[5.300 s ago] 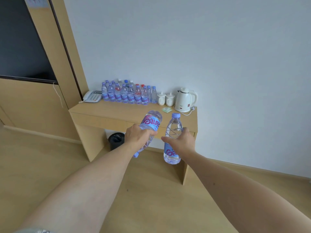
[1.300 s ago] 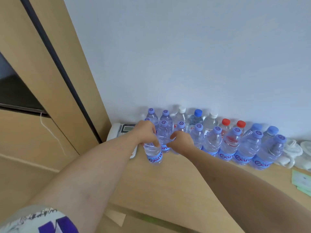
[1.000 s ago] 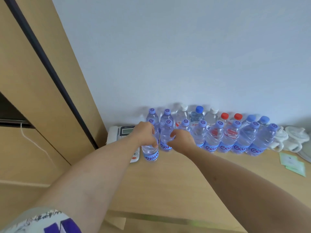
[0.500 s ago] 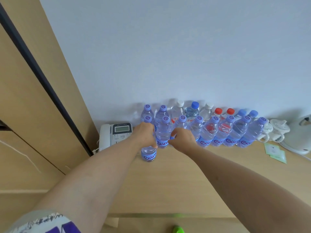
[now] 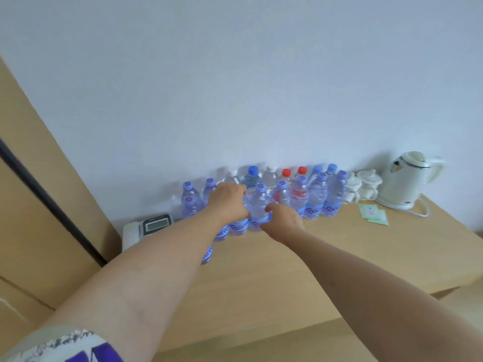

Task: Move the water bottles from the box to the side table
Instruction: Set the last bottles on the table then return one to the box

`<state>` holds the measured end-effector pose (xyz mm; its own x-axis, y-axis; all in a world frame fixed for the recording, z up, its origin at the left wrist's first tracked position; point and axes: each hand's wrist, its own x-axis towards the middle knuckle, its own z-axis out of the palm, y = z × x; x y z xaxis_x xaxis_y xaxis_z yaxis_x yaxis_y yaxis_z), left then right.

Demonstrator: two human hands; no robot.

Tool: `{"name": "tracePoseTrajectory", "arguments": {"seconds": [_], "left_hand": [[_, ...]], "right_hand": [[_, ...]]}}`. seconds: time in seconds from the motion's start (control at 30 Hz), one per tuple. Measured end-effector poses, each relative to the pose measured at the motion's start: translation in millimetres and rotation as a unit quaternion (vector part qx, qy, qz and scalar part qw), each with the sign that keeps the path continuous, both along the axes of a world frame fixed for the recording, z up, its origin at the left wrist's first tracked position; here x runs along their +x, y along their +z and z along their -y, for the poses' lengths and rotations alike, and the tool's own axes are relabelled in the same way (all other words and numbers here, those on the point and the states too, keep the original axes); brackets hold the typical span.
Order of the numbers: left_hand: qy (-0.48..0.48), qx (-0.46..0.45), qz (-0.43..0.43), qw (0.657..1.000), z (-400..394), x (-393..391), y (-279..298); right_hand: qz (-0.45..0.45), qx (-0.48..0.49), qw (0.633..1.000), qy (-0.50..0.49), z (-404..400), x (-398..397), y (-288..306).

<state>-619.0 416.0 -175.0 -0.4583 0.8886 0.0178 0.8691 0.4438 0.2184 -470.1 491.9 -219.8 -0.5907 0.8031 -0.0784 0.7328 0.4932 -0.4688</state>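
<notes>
Right now both hands are at the front of the bottle cluster on the table [image 5: 300, 270]. The left hand [image 5: 228, 202] lies over the top of a bottle [image 5: 237, 227] in the front row, fingers curled down around its neck, so it appears to be gripping it. The right hand [image 5: 283, 222] sits at the base of the next bottle [image 5: 258, 210], at about 3 o'clock from the first, thumb and fingers wrapped on its lower body. One more bottle [image 5: 206, 254] stands alone nearer the person, at about 7 o'clock from the left hand, half hidden behind the forearm.

The other bottles [image 5: 316, 197] stand upright in tight rows against the wall, touching one another. A phone [image 5: 149, 228] sits at 9 o'clock from them; two cups [image 5: 366, 185] and a kettle [image 5: 402, 178] at 3 o'clock. The box is out of view.

The risk here, as I judge it, is a chain topple. The rows are packed shoulder to shoulder, so a sideways nudge while setting or releasing either bottle could knock neighbours over. The left forearm passes just over the lone front bottle; dragging the arm back low could clip it and send it off the near edge. Lifting both hands straight up before withdrawing would avoid both.
</notes>
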Motion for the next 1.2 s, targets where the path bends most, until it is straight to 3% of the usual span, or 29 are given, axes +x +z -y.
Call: {"name": "tracePoseTrajectory", "arguments": {"seconds": [0.2, 0.5, 0.73, 0.9, 1.1, 1.2], "left_hand": [[-0.110, -0.007, -0.015, 0.994, -64.9, 138.1, 6.7], [-0.315, -0.018, -0.018, 0.949, -134.5, 443.1, -6.5], [-0.508, -0.033, -0.011, 0.861, -138.7, 671.9, -12.2], [-0.613, -0.020, -0.018, 0.789, -129.0, 827.3, -13.8], [-0.714, -0.022, -0.001, 0.700, -123.9, 1004.6, -40.2], [-0.740, -0.023, 0.002, 0.672, -135.3, 1097.2, -45.7]], "right_hand": [[0.030, 0.026, 0.994, -0.106, -32.6, 150.5, 10.5], [0.091, 0.049, 0.949, -0.298, -25.6, 446.3, 7.3], [0.096, 0.014, 0.874, -0.477, 24.3, 656.3, 4.8], [0.092, -0.005, 0.798, -0.596, 62.4, 778.9, -1.5], [0.092, -0.020, 0.713, -0.694, 80.4, 923.0, -19.8], [0.088, -0.034, 0.673, -0.734, 81.9, 1001.7, -20.1]]}}
